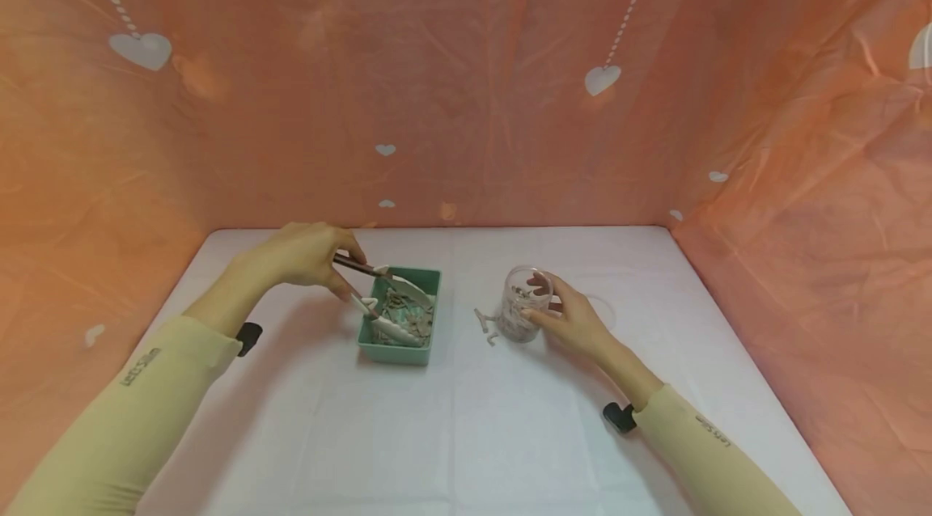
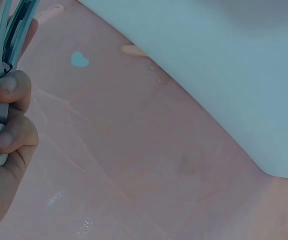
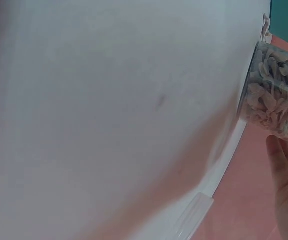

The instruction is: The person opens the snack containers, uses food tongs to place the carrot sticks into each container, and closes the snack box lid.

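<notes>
My left hand [image 1: 309,253] grips a pair of tongs [image 1: 412,290] by the handles, with its fingers curled round them in the left wrist view. The tongs' two pale ends are spread apart and reach down into a green rectangular tray [image 1: 434,282]. Greyish-brown strips [image 1: 417,316] lie inside the tray. To the right, my right hand [image 1: 575,322] holds a clear jar [image 1: 529,273], thumb on the near side and fingers behind it. More of the same strips fill much of the jar, seen close in the right wrist view [image 3: 274,95].
A few loose strips [image 1: 481,320] lie on the white table [image 1: 379,435] just left of the jar. A clear round lid [image 1: 604,307] rests behind my right hand. Orange cloth with white hearts [image 1: 510,136] encloses the table at the back and sides.
</notes>
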The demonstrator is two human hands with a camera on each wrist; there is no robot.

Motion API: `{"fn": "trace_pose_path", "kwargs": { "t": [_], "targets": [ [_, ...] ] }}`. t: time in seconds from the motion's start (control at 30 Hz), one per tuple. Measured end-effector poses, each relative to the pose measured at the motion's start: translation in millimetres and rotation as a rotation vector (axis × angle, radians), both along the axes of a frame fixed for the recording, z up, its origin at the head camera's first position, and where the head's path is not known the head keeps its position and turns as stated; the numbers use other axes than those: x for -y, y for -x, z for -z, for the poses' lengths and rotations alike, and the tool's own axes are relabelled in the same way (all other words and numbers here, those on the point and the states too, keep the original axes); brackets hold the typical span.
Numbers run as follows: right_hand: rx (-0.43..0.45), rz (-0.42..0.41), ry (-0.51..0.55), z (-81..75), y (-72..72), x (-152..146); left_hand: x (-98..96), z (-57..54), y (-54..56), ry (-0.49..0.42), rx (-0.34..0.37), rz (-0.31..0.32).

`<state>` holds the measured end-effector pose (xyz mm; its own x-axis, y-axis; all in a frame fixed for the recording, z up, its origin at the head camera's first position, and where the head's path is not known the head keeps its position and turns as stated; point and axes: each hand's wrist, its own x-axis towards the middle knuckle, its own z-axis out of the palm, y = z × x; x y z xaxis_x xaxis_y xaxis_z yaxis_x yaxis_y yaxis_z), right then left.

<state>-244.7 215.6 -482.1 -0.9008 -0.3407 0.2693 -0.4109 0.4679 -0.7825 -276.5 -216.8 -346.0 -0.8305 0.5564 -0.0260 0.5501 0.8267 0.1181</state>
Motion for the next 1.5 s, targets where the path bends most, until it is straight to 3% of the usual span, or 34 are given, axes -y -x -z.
{"fn": "trace_pose_path", "kwargs": {
  "t": [0.5, 1.03, 1.5],
  "targets": [
    [-0.004, 0.008, -0.008, -1.5, -2.6, 0, -1.1, 3.3, -5.4, -0.019, 0.000, -0.009],
    [0.003, 0.004, 0.011, -0.2, -0.9, 1, 8.4, 8.9, -0.5, -0.046, 0.012, -0.023],
    [0.006, 0.020, 0.002, -0.9, -2.2, 2, 9.1, 7.7, -2.1, -0.066, -0.038, -0.026]
  ]
}}
